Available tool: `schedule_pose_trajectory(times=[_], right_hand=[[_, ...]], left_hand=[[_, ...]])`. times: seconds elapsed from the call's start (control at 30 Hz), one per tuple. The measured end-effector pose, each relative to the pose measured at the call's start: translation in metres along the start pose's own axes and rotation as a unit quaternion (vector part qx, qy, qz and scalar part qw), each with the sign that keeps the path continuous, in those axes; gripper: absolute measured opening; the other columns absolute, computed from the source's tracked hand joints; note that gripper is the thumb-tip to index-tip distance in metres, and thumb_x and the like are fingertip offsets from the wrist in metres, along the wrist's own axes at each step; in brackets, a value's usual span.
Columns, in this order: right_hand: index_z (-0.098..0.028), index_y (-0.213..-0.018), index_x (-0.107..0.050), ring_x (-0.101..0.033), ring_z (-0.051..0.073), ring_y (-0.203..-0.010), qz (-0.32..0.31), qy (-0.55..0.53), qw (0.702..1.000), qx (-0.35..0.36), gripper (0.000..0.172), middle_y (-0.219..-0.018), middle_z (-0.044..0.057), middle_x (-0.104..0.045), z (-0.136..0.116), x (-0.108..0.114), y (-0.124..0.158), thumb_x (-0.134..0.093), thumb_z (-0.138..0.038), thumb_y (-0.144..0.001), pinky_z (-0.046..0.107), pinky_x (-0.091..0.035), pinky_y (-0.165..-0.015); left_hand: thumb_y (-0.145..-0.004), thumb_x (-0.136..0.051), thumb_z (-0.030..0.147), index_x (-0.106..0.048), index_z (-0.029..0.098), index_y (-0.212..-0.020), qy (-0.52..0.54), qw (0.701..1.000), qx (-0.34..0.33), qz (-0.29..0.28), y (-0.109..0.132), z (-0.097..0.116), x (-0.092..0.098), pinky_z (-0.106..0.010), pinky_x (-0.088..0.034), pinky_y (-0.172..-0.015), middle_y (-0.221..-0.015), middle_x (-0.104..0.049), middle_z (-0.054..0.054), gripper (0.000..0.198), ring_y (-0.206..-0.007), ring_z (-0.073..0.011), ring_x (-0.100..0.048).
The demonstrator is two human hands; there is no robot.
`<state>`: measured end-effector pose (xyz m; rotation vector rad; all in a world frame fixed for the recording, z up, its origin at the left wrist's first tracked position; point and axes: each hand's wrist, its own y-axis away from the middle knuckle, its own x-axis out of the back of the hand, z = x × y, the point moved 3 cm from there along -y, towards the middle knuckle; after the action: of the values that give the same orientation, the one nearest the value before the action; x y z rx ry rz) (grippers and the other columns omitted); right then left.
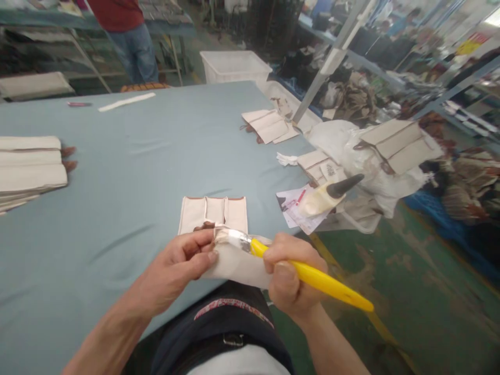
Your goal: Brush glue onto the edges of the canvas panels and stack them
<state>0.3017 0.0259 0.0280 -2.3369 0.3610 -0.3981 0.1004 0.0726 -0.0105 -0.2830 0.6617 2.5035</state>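
A paintbrush with a yellow handle [326, 281] is in my right hand [295, 273], its fingers wrapped round the handle. The brush's pale bristles touch the edge of a cream fabric piece [238, 263] at the table's front edge. My left hand [185, 260] pinches that piece by its left end, thumb in front and fingers behind, beside the bristles. Just beyond lies a cream panel with three sections [215, 209] and brown trim, partly covered by the held piece and my left hand; I cannot tell whether the two are joined.
On the blue-grey table [156, 151] a stack of cream panels [31, 164] lies at left. At right are a pale bottle with a dark nozzle [320, 200], papers [291, 208], more panels [269, 125] and plastic bags [339, 138]. A metal post [324, 73] rises there. A person [127, 36] stands beyond.
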Motion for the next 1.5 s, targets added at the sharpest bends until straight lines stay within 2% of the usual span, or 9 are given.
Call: schedule_pose_trajectory(times=[0.07,0.2,0.37,0.53,0.73,0.93,1.1,1.3,1.5], right_hand=[[-0.024,-0.099,-0.066,-0.056,0.012,-0.051,0.002,0.019,0.999,0.043,0.021,-0.066,-0.005,-0.062,0.0,0.0,-0.004,-0.053,-0.033,-0.112,0.026,-0.048,-0.05],[-0.023,-0.099,-0.066,-0.057,0.013,-0.052,0.043,0.032,0.998,0.027,0.024,-0.067,-0.005,-0.062,-0.001,0.004,-0.005,-0.052,-0.037,-0.113,0.026,-0.048,-0.05],[-0.023,-0.099,-0.065,-0.059,0.011,-0.051,-0.014,0.023,0.998,0.05,0.023,-0.066,-0.005,-0.065,-0.008,0.002,-0.003,-0.051,-0.033,-0.114,0.024,-0.051,-0.051],[-0.024,-0.101,-0.066,-0.06,0.013,-0.051,0.037,0.052,0.997,0.044,0.022,-0.067,-0.004,-0.065,-0.013,0.007,-0.003,-0.052,-0.035,-0.114,0.026,-0.052,-0.051],[-0.022,-0.099,-0.063,-0.066,0.012,-0.055,-0.041,0.101,0.993,0.052,0.021,-0.069,-0.004,-0.07,-0.013,0.003,-0.003,-0.049,-0.029,-0.114,0.024,-0.057,-0.056],[-0.023,-0.099,-0.064,-0.063,0.013,-0.051,0.006,0.11,0.993,0.035,0.021,-0.065,-0.004,-0.066,-0.014,0.012,0.0,-0.051,-0.032,-0.112,0.025,-0.052,-0.049],[-0.022,-0.101,-0.064,-0.064,0.011,-0.052,-0.02,0.078,0.995,0.053,0.02,-0.07,-0.004,-0.071,-0.018,-0.006,-0.003,-0.05,-0.029,-0.114,0.024,-0.055,-0.053],[-0.022,-0.103,-0.067,-0.065,0.013,-0.057,0.069,0.06,0.995,0.038,0.02,-0.071,-0.003,-0.067,-0.014,-0.002,0.0,-0.053,-0.032,-0.113,0.027,-0.057,-0.056],[-0.022,-0.106,-0.067,-0.058,0.013,-0.05,0.035,0.049,0.997,0.038,0.017,-0.07,-0.004,-0.066,-0.018,0.002,0.006,-0.055,-0.033,-0.112,0.026,-0.051,-0.047]], left_hand=[[-0.084,-0.089,0.051,-0.083,0.017,-0.11,0.005,1.0,0.007,-0.002,-0.001,0.003,-0.005,-0.02,-0.032,-0.054,-0.078,-0.065,-0.002,0.043,-0.063,-0.0102,-0.042],[-0.083,-0.088,0.051,-0.083,0.016,-0.107,0.016,1.0,0.005,-0.007,-0.003,0.004,-0.012,-0.021,-0.03,-0.053,-0.073,-0.059,0.0,0.043,-0.061,-0.01,-0.038],[-0.086,-0.086,0.05,-0.083,0.017,-0.106,0.013,1.0,-0.005,-0.01,-0.004,0.001,-0.013,-0.021,-0.028,-0.053,-0.073,-0.057,0.001,0.039,-0.061,-0.0097,-0.036],[-0.085,-0.087,0.05,-0.083,0.017,-0.104,0.009,1.0,-0.004,0.002,-0.003,-0.002,-0.011,-0.021,-0.026,-0.052,-0.074,-0.058,0.001,0.039,-0.061,-0.0089,-0.035],[-0.087,-0.084,0.05,-0.084,0.016,-0.102,-0.003,1.0,-0.015,0.021,-0.005,-0.002,-0.01,-0.022,-0.025,-0.051,-0.072,-0.056,0.001,0.037,-0.061,-0.0097,-0.034],[-0.086,-0.085,0.048,-0.083,0.017,-0.106,0.002,1.0,-0.012,0.027,-0.005,-0.006,-0.01,-0.023,-0.025,-0.052,-0.075,-0.058,0.0,0.036,-0.062,-0.0101,-0.034],[-0.094,-0.08,0.049,-0.081,0.018,-0.098,-0.007,0.999,-0.03,0.018,-0.005,-0.008,-0.011,-0.023,-0.025,-0.052,-0.074,-0.055,0.002,0.031,-0.061,-0.0099,-0.032],[-0.092,-0.08,0.047,-0.083,0.019,-0.11,-0.014,0.999,-0.039,0.035,-0.004,-0.009,-0.008,-0.024,-0.025,-0.053,-0.075,-0.052,0.002,0.033,-0.063,-0.0111,-0.032],[-0.089,-0.083,0.046,-0.084,0.017,-0.108,0.004,0.998,-0.039,0.054,-0.001,-0.002,-0.011,-0.023,-0.024,-0.051,-0.07,-0.051,0.002,0.034,-0.06,-0.0103,-0.03]])
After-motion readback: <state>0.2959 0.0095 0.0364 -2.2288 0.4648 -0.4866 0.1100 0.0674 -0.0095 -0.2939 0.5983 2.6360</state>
